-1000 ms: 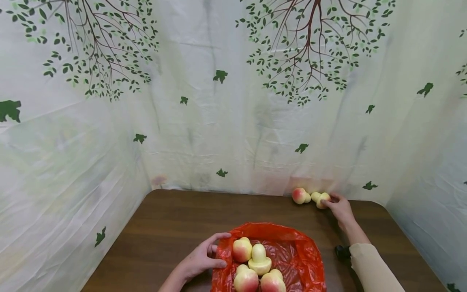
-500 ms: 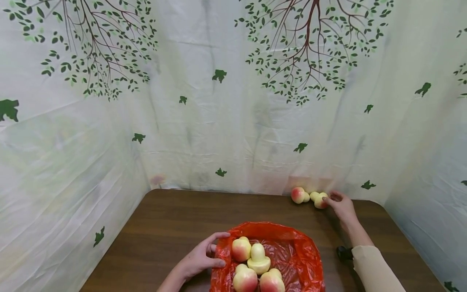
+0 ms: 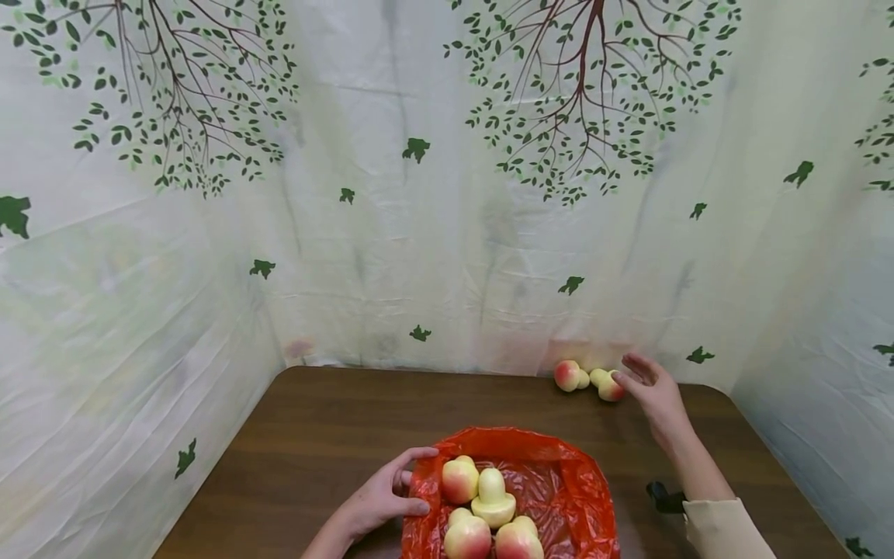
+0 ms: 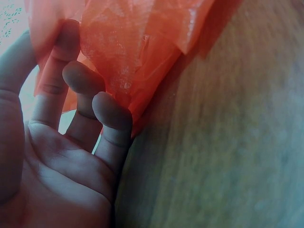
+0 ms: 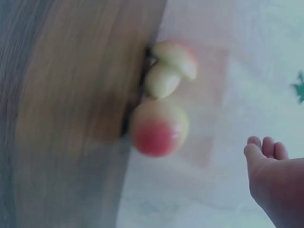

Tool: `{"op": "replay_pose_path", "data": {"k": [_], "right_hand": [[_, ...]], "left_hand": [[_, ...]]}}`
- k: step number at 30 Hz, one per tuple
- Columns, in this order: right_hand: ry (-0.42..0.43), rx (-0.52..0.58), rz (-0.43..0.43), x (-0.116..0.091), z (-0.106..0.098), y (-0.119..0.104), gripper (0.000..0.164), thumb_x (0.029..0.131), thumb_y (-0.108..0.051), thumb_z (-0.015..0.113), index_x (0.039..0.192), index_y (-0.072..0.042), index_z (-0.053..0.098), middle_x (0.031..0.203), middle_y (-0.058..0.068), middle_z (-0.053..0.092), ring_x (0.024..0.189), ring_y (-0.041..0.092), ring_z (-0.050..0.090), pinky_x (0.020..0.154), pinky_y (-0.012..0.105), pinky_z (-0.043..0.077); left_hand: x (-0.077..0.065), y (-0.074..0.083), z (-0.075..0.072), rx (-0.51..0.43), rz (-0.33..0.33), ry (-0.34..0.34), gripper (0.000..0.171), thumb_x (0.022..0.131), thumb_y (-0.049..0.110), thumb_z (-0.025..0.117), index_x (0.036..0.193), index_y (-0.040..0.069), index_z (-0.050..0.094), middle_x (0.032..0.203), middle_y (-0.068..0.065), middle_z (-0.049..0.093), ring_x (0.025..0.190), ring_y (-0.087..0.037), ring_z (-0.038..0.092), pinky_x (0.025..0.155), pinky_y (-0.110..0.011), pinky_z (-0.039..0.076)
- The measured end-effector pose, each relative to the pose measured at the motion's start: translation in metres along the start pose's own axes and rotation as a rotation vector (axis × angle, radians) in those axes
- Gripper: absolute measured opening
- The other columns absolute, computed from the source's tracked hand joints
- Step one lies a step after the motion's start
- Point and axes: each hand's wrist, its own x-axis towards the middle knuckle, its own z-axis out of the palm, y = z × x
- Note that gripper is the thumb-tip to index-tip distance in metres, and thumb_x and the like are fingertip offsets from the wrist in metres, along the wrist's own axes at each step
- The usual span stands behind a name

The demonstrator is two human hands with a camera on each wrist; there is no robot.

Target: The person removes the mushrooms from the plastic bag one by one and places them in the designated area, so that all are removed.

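While the left hand (image 3: 373, 501) grips a crinkled red plastic bag (image 3: 552, 445), I see the right hand (image 3: 658, 394) spread near a yellow-red mushroom-shaped object (image 3: 609, 387).

Left fingers (image 3: 419, 453) hold a red bag (image 3: 592, 497); right fingers (image 3: 644, 366) are beside two mushrooms (image 3: 609, 388).

You can count four mushroom-shaped pieces (image 3: 466, 537) in one red bag (image 3: 594, 497) at bottom centre and two loose pieces (image 3: 567, 376) right of centre, six altogether; your two hands, left hand (image 3: 382, 493) and right hand (image 3: 658, 397); one table (image 3: 335, 423).
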Motion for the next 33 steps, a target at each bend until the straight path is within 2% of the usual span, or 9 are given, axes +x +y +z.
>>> {"op": "replay_pose_path", "data": {"k": [5, 7, 11, 14, 17, 19, 28, 30, 33], "right_hand": [[-0.025, 0.051, -0.065, -0.02, 0.007, -0.018, 0.077, 0.104, -0.026, 0.071, 0.164, 0.001, 0.03, 0.153, -0.001, 0.049, 0.157, 0.036, 0.034, 0.099, 0.003, 0.042], [-0.038, 0.06, -0.096, -0.027, 0.01, -0.023, 0.075, 0.104, -0.024, 0.071, 0.162, 0.002, 0.032, 0.149, -0.006, 0.052, 0.154, 0.027, 0.039, 0.101, 0.002, 0.042], [-0.059, 0.071, -0.152, -0.039, 0.017, -0.032, 0.07, 0.102, -0.019, 0.073, 0.158, 0.003, 0.038, 0.139, -0.016, 0.057, 0.135, -0.004, 0.051, 0.106, 0.004, 0.041], [-0.077, 0.054, -0.191, -0.048, 0.024, -0.036, 0.067, 0.102, -0.017, 0.073, 0.156, 0.003, 0.041, 0.143, -0.007, 0.057, 0.127, -0.014, 0.051, 0.105, 0.003, 0.041], [-0.098, 0.034, -0.235, -0.056, 0.03, -0.036, 0.064, 0.102, -0.016, 0.072, 0.155, 0.004, 0.042, 0.15, 0.008, 0.054, 0.128, -0.015, 0.052, 0.104, 0.003, 0.042], [-0.116, 0.033, -0.258, -0.062, 0.033, -0.036, 0.064, 0.102, -0.014, 0.072, 0.155, 0.005, 0.041, 0.152, 0.012, 0.053, 0.128, -0.017, 0.052, 0.102, 0.003, 0.044], [-0.208, 0.112, -0.327, -0.088, 0.052, -0.038, 0.06, 0.1, -0.002, 0.071, 0.151, 0.011, 0.042, 0.14, -0.017, 0.06, 0.13, -0.014, 0.056, 0.103, 0.007, 0.047], [-0.229, 0.107, -0.316, -0.094, 0.056, -0.038, 0.06, 0.1, -0.002, 0.07, 0.151, 0.01, 0.043, 0.141, -0.017, 0.06, 0.131, -0.015, 0.055, 0.101, 0.008, 0.048], [-0.259, 0.084, -0.284, -0.103, 0.062, -0.038, 0.059, 0.1, -0.006, 0.071, 0.152, 0.004, 0.045, 0.147, -0.009, 0.059, 0.132, -0.016, 0.053, 0.103, 0.009, 0.047]], "left_hand": [[0.001, -0.001, 0.0, -0.004, 0.004, -0.005, 0.075, 0.098, 0.009, 0.075, 0.16, 0.003, 0.033, 0.103, 0.002, 0.079, 0.095, -0.01, 0.076, 0.08, -0.029, 0.064], [0.001, -0.001, 0.0, -0.003, 0.003, -0.005, 0.075, 0.099, 0.009, 0.075, 0.16, 0.003, 0.033, 0.103, 0.002, 0.079, 0.095, -0.01, 0.076, 0.08, -0.029, 0.064], [0.0, 0.0, 0.0, -0.004, -0.004, 0.0, 0.075, 0.098, 0.01, 0.075, 0.16, 0.003, 0.033, 0.103, 0.001, 0.079, 0.095, -0.011, 0.076, 0.081, -0.029, 0.064], [0.0, 0.0, 0.0, -0.002, -0.004, 0.001, 0.075, 0.098, 0.01, 0.075, 0.16, 0.003, 0.033, 0.103, 0.001, 0.079, 0.096, -0.011, 0.076, 0.081, -0.029, 0.064], [0.001, 0.0, 0.0, -0.006, -0.002, -0.003, 0.075, 0.099, 0.01, 0.075, 0.161, 0.002, 0.033, 0.103, 0.002, 0.079, 0.096, -0.011, 0.076, 0.081, -0.029, 0.064], [0.001, 0.0, 0.0, -0.01, -0.002, -0.006, 0.076, 0.099, 0.009, 0.075, 0.161, 0.002, 0.032, 0.104, 0.002, 0.079, 0.097, -0.011, 0.076, 0.081, -0.029, 0.064], [0.0, 0.002, 0.001, -0.025, -0.014, -0.006, 0.075, 0.099, 0.007, 0.074, 0.161, 0.002, 0.032, 0.106, -0.001, 0.079, 0.097, -0.012, 0.077, 0.081, -0.029, 0.064], [0.0, 0.003, 0.001, -0.026, -0.012, -0.006, 0.076, 0.098, 0.007, 0.074, 0.161, 0.002, 0.032, 0.106, -0.001, 0.079, 0.097, -0.012, 0.077, 0.08, -0.029, 0.064], [-0.001, 0.002, 0.001, -0.032, -0.015, -0.005, 0.075, 0.099, 0.006, 0.073, 0.161, 0.003, 0.032, 0.106, -0.001, 0.079, 0.096, -0.012, 0.077, 0.081, -0.029, 0.064]]}}
